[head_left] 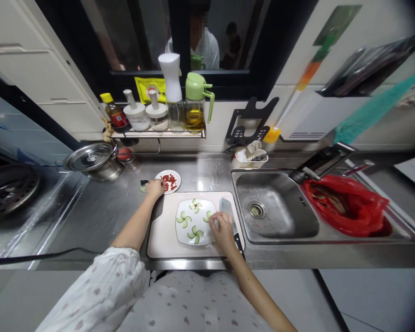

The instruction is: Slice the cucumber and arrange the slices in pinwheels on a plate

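My left hand (155,189) is closed at the left rim of a small white plate (178,179) that holds chopped red pepper pieces (170,180). Its fingertips are too small to show what is between them. Fingers pinched together, my right hand (223,228) hovers at the right edge of a white square plate (194,218). Several pinwheels of thin green cucumber slices (195,234) lie on that plate, and the top one has red at its centre. Under the square plate is a pale cutting board (164,249). A knife (226,206) lies along the board's right side, partly behind my right hand.
To the right is a steel sink (276,203), with a red plastic bag (346,207) beside it under the faucet (321,161). A lidded pot (93,159) stands at the back left. Seasoning jars and an oil bottle (194,110) line a low shelf.
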### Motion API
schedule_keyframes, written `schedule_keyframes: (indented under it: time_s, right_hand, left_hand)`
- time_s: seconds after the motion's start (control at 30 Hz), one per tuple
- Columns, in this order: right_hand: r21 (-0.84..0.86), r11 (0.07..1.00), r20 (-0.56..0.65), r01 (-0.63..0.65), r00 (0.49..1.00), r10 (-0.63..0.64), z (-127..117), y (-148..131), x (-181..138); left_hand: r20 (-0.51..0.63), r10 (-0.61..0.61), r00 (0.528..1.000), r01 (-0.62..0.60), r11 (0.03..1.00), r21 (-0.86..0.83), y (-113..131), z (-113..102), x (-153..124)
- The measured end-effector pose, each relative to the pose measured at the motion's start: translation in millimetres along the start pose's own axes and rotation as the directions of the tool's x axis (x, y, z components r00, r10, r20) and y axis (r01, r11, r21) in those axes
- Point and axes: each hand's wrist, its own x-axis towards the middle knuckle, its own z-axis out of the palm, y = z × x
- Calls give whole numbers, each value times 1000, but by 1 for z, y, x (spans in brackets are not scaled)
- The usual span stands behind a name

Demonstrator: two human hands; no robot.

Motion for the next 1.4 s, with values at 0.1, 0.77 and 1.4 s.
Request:
schedule_keyframes:
  time_s: [0.1,0.77,1.4]
  right_hand:
    - [-4,1000,-7,7,1000,-7,0,0,0]
    - [13,1000,8,-6,1000,6,1,-1,-5]
    - [30,1000,63,-9,998,7,-2,-20,36]
  left_hand:
    - [-10,-19,1000,19,1000,8,-1,0,-2]
    - [-46,27,999,-27,1000,8,3,-8,-16]
    - [-160,341,926,-368,728,-578,65,-30,-76]
